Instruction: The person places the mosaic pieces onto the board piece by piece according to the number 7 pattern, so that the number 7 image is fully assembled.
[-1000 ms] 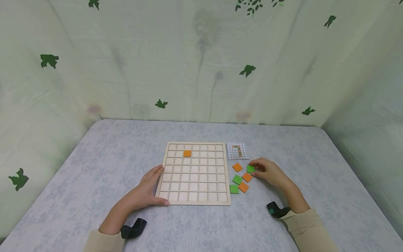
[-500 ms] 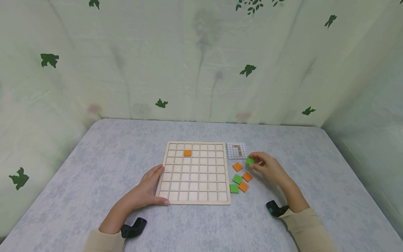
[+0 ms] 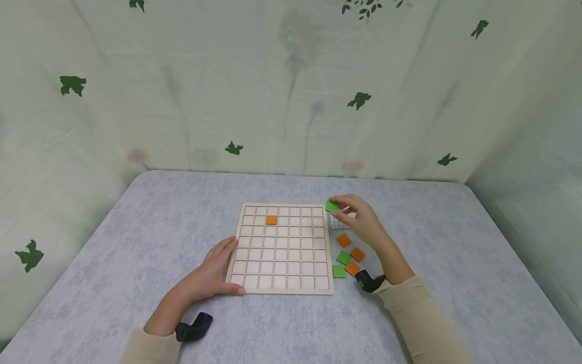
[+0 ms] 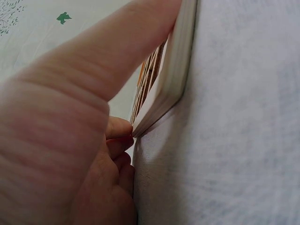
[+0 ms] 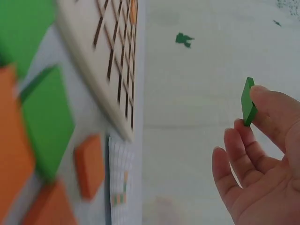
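Observation:
A wooden grid board (image 3: 288,253) lies on the table with one orange tile (image 3: 271,220) in a cell near its far edge. My left hand (image 3: 211,275) rests at its near left corner: the thumb lies along the front edge, the other fingertips against the left side. In the left wrist view the thumb (image 4: 89,56) stretches out straight against the board's edge. My right hand (image 3: 361,217) pinches a green tile (image 3: 331,206) between thumb and finger, over the board's far right corner. The right wrist view has this green tile (image 5: 247,103) tilted on edge, the remaining fingers spread below.
Right of the board sits a small pattern card (image 3: 340,222), partly covered by the right hand. Nearer lie loose orange tiles (image 3: 343,240) and green tiles (image 3: 338,271), some close together. A pale curtain (image 3: 273,91) with leaf-like shapes hangs behind the table.
My right hand has lifted the green tile from beside the loose tiles and carried it left and away from me, across the card to the board's far right corner. The left hand stays put.

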Available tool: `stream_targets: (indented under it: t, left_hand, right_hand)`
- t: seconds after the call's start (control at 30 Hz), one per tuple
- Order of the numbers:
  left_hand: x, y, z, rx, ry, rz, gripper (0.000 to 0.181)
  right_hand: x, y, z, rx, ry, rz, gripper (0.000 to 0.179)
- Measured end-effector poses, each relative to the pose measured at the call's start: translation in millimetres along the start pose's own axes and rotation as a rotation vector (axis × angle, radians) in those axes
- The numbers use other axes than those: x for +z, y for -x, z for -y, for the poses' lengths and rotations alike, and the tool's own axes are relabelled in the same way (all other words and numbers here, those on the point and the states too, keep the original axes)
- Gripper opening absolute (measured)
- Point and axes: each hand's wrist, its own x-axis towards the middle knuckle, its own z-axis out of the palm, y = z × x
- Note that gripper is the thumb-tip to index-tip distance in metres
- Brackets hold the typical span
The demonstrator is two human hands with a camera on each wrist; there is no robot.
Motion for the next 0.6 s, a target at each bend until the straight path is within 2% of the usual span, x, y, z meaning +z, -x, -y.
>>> stream_targets:
  t: [0.17,0.3,0.53,0.6]
  left_hand:
    - [-0.7,0.1,-0.9,0.006,0.011,-0.003,0.12]
    - [-1.0,0.3,-1.5,0.006,0.025,-0.004,0.121]
    - [-0.5,0.2,0.0,0.006,0.024,-0.003,0.121]
    - [-0.5,0.5,0.0,0.004,0.023,0.0,0.121]
  right_hand:
    - [20,-15.5,32,-0.008,-0.047,0.004,0.034]
    - [40,-25.5,40,-0.005,-0.093,0.0,0.034]
    - [81,-45.9,1,0.053,-0.109,0.032,0.032]
    - [87,-48.0,-2,0.064,-0.103,0.05,0.031]
